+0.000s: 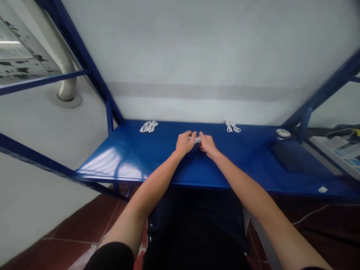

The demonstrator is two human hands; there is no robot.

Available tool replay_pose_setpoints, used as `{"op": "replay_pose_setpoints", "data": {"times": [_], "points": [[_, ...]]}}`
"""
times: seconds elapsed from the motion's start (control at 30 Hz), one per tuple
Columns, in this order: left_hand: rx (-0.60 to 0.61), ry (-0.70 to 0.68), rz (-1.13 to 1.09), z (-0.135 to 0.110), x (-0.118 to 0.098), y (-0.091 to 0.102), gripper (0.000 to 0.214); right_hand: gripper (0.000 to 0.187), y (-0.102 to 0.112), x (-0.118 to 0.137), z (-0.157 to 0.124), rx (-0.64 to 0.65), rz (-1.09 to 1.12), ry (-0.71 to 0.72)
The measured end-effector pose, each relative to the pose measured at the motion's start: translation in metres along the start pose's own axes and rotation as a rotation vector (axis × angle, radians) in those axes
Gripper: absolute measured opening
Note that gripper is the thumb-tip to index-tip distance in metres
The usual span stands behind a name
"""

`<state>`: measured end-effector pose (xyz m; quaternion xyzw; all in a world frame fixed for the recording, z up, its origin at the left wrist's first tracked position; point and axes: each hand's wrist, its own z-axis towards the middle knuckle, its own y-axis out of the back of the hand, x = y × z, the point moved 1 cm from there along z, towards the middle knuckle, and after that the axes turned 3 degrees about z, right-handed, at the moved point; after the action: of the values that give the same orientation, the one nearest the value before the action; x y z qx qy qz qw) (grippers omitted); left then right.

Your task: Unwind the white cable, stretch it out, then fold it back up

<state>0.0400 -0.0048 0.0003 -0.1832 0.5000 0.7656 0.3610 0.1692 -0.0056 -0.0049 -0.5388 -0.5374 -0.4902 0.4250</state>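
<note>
Where both arms stretch fwd over the blue worktop (pixel 126 165), the hands meet near its back-centre. L hand (pixel 185 143): fingers curled in, pinching one end of a small white cable (pixel 197 139). R hand (pixel 208 144): same, closed on the other end. The cable sits bunched btw the two hands, low over the worktop; contact w/ surface can't be told. Left coil (pixel 149 126) and right coil (pixel 232 126), both white, lie by the wall, apart from the hands. White disc (pixel 282 132) far right; dark mat (pixel 287 157) in front of it.
</note>
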Motion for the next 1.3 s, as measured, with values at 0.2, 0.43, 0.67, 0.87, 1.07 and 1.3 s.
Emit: {"op": "replay_pose_setpoints", "data": {"times": [0.2, 0.43, 0.67, 0.87, 1.07, 1.3], "points": [[-0.086, 0.03, -0.106, 0.0, 0.0, -0.008, 0.039, 0.045, -0.004, -0.008, -0.001, -0.016, 0.024, 0.053], [-0.193, 0.059, -0.178, -0.002, -0.002, -0.009, 0.033, 0.045, -0.008, -0.009, -0.003, 0.119, 0.122, 0.062], [-0.249, -0.053, -0.1, -0.006, -0.006, -0.014, 0.034, 0.042, -0.007, -0.009, -0.001, 0.053, 0.165, 0.073], [-0.019, 0.052, -0.082, -0.004, -0.003, -0.013, 0.052, 0.04, -0.003, -0.008, 0.0, -0.068, 0.06, 0.162], [0.059, 0.074, -0.171, 0.0, -0.003, -0.012, 0.053, 0.039, 0.003, -0.01, 0.008, -0.103, -0.057, 0.251], [0.07, 0.139, -0.166, 0.001, 0.001, -0.01, 0.051, 0.046, 0.012, -0.008, 0.013, -0.103, -0.515, 0.475]]}}
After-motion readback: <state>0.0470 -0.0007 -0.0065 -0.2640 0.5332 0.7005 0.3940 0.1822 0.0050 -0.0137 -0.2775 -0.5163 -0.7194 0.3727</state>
